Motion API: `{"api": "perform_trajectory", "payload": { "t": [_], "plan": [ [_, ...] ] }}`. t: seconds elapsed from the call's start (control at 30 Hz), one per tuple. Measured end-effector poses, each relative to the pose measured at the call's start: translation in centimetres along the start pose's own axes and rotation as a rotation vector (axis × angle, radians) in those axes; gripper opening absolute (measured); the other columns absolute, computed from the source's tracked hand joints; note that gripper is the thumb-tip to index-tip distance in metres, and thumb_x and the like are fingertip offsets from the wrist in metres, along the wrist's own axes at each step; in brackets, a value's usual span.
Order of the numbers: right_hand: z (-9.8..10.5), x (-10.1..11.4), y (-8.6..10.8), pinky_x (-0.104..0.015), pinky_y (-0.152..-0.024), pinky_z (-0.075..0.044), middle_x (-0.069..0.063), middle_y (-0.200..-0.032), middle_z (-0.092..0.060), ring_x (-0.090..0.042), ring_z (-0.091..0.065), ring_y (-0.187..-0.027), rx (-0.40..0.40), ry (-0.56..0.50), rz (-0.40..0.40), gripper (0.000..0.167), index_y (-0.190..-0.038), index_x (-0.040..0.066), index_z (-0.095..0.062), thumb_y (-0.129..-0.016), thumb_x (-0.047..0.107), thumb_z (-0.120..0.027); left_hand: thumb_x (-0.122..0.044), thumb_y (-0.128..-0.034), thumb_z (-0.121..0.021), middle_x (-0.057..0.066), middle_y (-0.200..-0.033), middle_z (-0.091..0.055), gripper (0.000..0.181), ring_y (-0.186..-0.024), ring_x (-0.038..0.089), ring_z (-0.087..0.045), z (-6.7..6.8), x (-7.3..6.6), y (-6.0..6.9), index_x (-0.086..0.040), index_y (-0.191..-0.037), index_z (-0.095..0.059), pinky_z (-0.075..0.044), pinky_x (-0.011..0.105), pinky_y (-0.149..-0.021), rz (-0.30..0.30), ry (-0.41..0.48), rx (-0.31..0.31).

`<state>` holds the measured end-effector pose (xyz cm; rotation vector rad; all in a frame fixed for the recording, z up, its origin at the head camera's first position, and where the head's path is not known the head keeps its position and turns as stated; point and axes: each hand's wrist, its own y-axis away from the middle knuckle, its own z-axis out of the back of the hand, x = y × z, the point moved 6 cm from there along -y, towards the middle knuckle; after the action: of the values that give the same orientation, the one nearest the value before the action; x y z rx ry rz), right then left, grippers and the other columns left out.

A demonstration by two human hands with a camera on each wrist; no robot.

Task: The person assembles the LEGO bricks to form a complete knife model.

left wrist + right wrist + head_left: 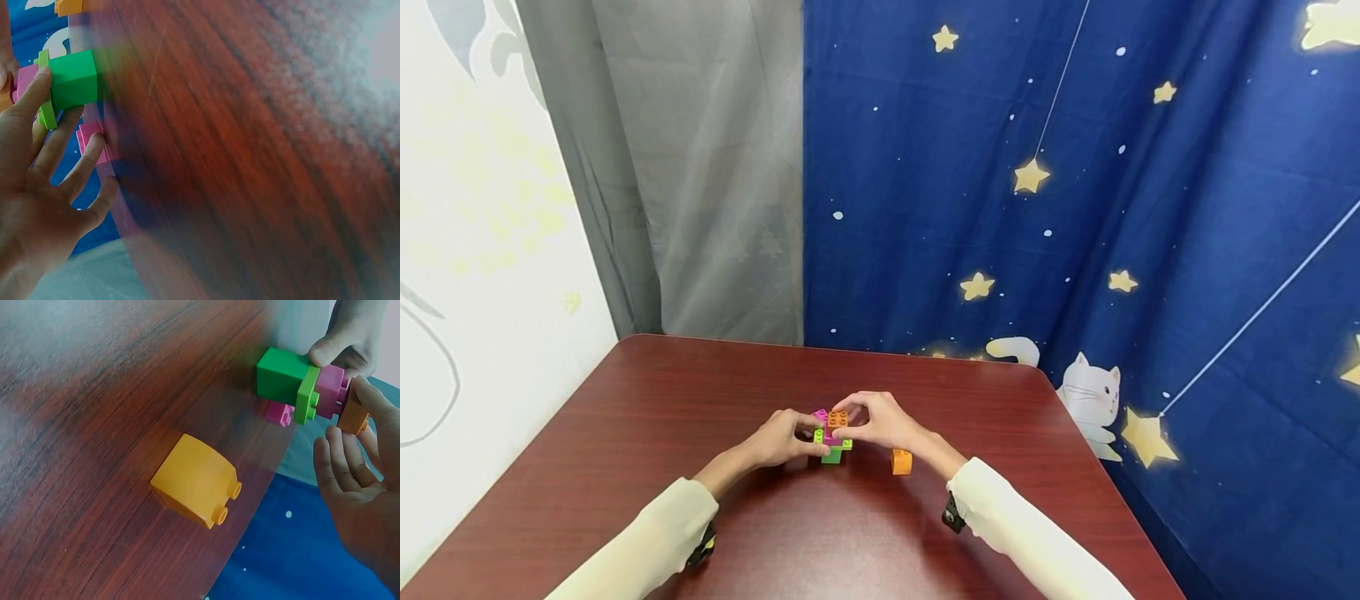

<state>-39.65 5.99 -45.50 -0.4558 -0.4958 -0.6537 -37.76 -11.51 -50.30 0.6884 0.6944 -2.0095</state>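
A small stack of toy building bricks stands on the table, with a green brick [281, 376] at the bottom. On it lie a lime flat plate [306, 399] and a magenta brick [328, 391]. My left hand [778, 440] pinches the stack between thumb and fingers around the plate's level. Between right thumb and fingertips, my right hand [882, 422] holds a brown-orange brick [354, 415] over the magenta one. Some magenta studs show between those two bricks, and the upper brick looks slightly tilted. Behind the stack sits a second pink brick [92, 142], partly hidden by left fingers.
A yellow-orange brick [197, 480] with a curved side rests on the table near my right wrist. The dark red wooden table [820, 533] ends at a grey curtain [722, 167] and a blue starry curtain [925, 208].
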Motion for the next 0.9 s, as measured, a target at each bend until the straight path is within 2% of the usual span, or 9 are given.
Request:
{"api": "perform_trajectory", "payload": {
  "t": [0.13,0.27,0.67,0.9],
  "plan": [
    [-0.33,0.17,-0.17,-0.028,-0.079,-0.059,0.001,-0.096,-0.074,-0.007,-0.07,-0.083,0.008,0.008,0.015,0.037,-0.119,0.013,-0.074,-0.087,0.026,-0.087,-0.035,-0.0868,-0.086,-0.004,-0.093,-0.076,0.034,-0.085,0.011,-0.069,-0.07,-0.06,0.03,-0.01,-0.109,-0.078,-0.056,0.029,-0.076,-0.006,0.005,0.005],
    [-0.45,0.23,-0.21,-0.027,-0.078,-0.059,0.002,-0.095,-0.074,-0.006,-0.07,-0.082,0.0,0.022,0.011,0.037,-0.118,0.014,-0.074,-0.086,0.027,-0.088,-0.034,-0.0878,-0.085,-0.008,-0.088,-0.074,0.027,-0.08,0.01,-0.066,-0.18,-0.11,0.04,-0.013,-0.104,-0.077,-0.053,0.025,-0.072,-0.016,0.002,0.007],
    [-0.66,-0.1,0.04,-0.026,-0.078,-0.059,0.001,-0.098,-0.076,-0.004,-0.071,-0.083,-0.017,-0.017,-0.022,0.038,-0.117,0.014,-0.076,-0.084,0.027,-0.089,-0.033,-0.0882,-0.085,-0.006,-0.079,-0.068,0.021,-0.073,0.013,-0.06,-0.38,-0.25,0.11,-0.017,-0.092,-0.073,-0.046,0.024,-0.066,-0.024,0.002,0.003],
    [-0.43,-0.03,-0.2,-0.019,-0.075,-0.057,0.002,-0.1,-0.078,-0.005,-0.072,-0.084,-0.003,-0.02,-0.026,0.037,-0.116,0.014,-0.077,-0.084,0.026,-0.09,-0.035,-0.0879,-0.085,-0.008,-0.082,-0.07,0.023,-0.076,0.011,-0.061,-0.19,-0.22,0.07,-0.016,-0.097,-0.075,-0.049,0.025,-0.069,-0.006,-0.014,-0.004]
  ]
}}
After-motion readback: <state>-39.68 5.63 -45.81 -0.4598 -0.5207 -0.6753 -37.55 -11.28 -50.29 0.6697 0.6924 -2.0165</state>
